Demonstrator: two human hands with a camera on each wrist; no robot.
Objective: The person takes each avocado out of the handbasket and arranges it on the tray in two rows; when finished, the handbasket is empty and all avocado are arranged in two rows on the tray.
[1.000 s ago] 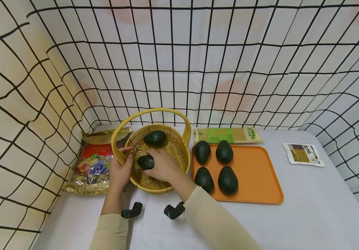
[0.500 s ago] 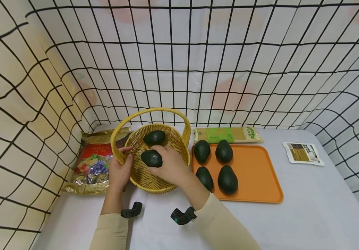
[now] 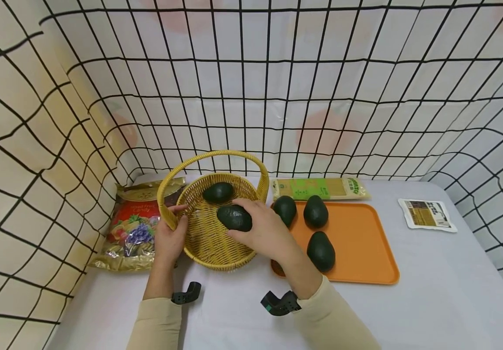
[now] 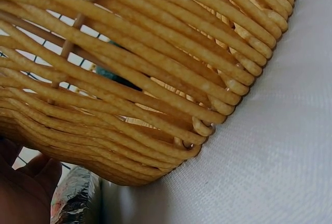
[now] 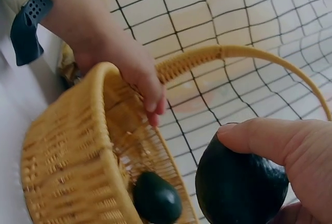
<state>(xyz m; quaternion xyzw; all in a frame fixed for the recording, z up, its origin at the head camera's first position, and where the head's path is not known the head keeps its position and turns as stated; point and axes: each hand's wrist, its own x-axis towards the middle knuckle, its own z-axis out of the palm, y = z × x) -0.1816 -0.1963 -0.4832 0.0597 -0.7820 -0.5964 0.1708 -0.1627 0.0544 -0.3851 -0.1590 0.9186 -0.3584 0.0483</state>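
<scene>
So, head view, avocado: I see a dark green, matte, pebbly avocado (image 3: 234, 217), egg-shaped, held above the right half of the wicker basket (image 3: 199, 248), inside its rim.
Head view, basket: yellow woven cane with an arched handle; a second avocado (image 3: 218, 192) lies at its far side.
Head view, tray: an orange tray (image 3: 365, 253) sits just right of the basket with three avocados (image 3: 320, 251) visible on it.
Head view, writing: the foil bag (image 3: 132, 228) left of the basket reads "Mixed Fruit Candy"; the green noodle pack (image 3: 319, 188) behind the tray and the small sachet (image 3: 427, 214) well to the right carry print too small for me to read.
Head view, right hand: my right hand (image 3: 266, 231) cups the avocado from the right, fingers and thumb curled round it, forearm crossing the tray's near-left corner.
Head view, left hand: my left hand (image 3: 170, 238) grips the basket's left rim, thumb inside.
Left wrist view: basket weave (image 4: 135, 68) fills the frame above the white tablecloth (image 4: 270, 162); only the edge of the hand (image 4: 26, 187) shows.
Right wrist view: the thumb (image 5: 264, 141) presses on the held avocado (image 5: 238, 182); the other avocado (image 5: 155, 198) lies in the basket below, and the left hand (image 5: 129, 68) clasps the rim.
</scene>
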